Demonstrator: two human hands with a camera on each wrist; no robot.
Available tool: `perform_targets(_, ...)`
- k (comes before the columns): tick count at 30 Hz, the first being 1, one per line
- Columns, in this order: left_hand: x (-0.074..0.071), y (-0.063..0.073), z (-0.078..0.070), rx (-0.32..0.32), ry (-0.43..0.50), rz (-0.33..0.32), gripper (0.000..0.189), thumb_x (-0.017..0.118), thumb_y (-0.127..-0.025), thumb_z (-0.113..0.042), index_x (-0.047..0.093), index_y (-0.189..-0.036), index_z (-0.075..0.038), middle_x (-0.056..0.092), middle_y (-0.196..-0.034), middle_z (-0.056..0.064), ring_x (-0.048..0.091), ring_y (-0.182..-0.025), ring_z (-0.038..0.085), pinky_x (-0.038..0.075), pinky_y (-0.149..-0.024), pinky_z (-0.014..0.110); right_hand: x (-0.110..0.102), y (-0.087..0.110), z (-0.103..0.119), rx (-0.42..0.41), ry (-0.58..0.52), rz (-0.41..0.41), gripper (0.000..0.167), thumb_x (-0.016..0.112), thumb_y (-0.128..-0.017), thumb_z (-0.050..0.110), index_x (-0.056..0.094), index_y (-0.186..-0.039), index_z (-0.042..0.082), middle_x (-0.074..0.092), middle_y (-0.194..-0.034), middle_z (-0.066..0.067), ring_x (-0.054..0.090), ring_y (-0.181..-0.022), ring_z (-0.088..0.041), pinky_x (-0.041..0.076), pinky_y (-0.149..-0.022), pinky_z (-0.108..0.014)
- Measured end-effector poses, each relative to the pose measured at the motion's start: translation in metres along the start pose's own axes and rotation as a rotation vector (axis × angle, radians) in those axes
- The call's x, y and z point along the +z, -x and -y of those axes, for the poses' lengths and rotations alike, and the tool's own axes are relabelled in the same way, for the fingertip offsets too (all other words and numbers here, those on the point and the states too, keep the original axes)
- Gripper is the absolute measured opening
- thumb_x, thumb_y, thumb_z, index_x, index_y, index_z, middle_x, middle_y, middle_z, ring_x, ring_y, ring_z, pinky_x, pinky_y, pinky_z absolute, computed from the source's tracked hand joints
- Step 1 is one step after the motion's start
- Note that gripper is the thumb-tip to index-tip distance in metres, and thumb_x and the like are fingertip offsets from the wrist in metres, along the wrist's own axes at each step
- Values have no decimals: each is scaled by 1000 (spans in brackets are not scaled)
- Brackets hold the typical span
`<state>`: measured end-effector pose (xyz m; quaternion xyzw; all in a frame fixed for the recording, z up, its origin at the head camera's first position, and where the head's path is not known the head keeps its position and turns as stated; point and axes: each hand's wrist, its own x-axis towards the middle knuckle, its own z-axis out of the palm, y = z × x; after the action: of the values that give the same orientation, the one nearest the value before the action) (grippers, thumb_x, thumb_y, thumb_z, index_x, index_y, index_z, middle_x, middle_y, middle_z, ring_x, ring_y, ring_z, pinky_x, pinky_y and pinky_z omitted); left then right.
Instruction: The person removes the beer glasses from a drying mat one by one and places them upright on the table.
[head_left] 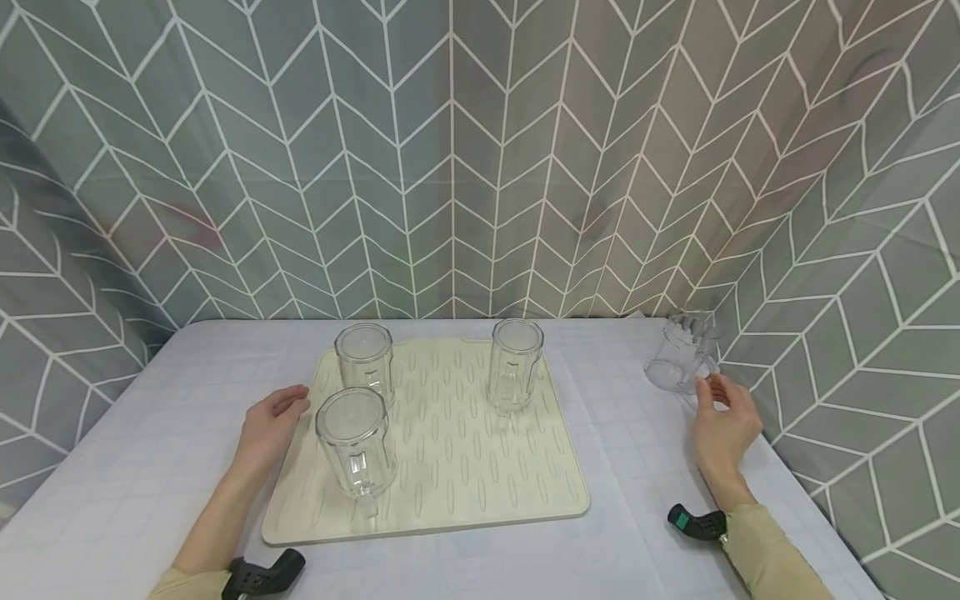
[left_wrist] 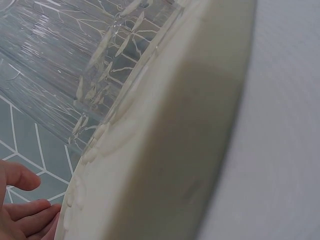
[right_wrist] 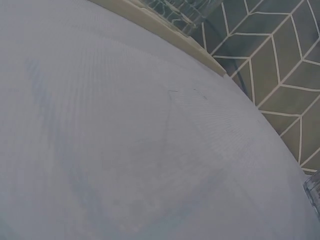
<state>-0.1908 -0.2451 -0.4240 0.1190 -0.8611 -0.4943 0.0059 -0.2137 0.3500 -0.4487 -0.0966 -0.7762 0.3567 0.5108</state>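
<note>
At the right of the head view, the right hand [head_left: 726, 427] pinches a clear glass mug [head_left: 672, 357] by its handle [head_left: 707, 365], over the white tablecloth [head_left: 622, 492] and near the chevron-patterned curtain [head_left: 465, 167]. At centre left, the left hand [head_left: 272, 423] is beside a cream drying mat [head_left: 450, 450], its fingers loosely bent; whether it touches the mat I cannot tell. On the mat are a front-left mug [head_left: 352, 425], a rear-left mug [head_left: 365, 346] just behind it and, toward the upper right corner, another mug [head_left: 515, 367].
</note>
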Motion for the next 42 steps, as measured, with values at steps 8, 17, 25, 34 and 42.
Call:
perform_targets(8, 1, 1, 2, 20, 20, -12, 54, 41, -106, -27, 35, -151, 4, 41, -152, 28, 40, -140, 45, 40, -114, 54, -1, -1, -1, 25, -8, -6, 19, 71, -90, 1, 70, -105, -10, 67, -96, -25, 46, -79, 24, 37, -74, 0)
perform_targets(17, 1, 1, 3, 20, 18, -19, 55, 42, -106, -28, 36, -150, 4, 42, -151, 29, 40, -140, 46, 41, -114, 55, 1, -2, -5, 60, 1, -2, 19, 71, -91, 3, 70, -107, -8, 67, -96, -20, 46, -81, 24, 38, -76, 0)
perform_targets(25, 1, 1, 3, 20, 15, -17, 55, 41, -106, -28, 36, -150, 4, 42, -151, 28, 40, -140, 46, 40, -114, 55, 2, -1, -4, 104, -23, -20, 20, 70, -92, 5, 70, -108, -7, 56, -90, 23, 48, -80, 22, 40, -77, -1)
perform_targets(34, 0, 1, 2, 27, 18, -12, 56, 41, -106, -30, 36, -150, 4, 41, -151, 29, 40, -140, 47, 40, -114, 56, 2, 0, 1, 137, -40, -35, 21, 68, -93, 6, 70, -110, -8, 50, -89, 32, 50, -82, 20, 42, -77, -2)
perform_targets(42, 1, 1, 4, 23, 18, -13, 55, 41, -106, -29, 35, -151, 4, 41, -151, 29, 39, -140, 46, 39, -115, 56, 0, 1, 4, 110, -65, -94, 23, 68, -93, 10, 70, -112, -3, 48, -92, 30, 47, -88, 17, 35, -85, -10)
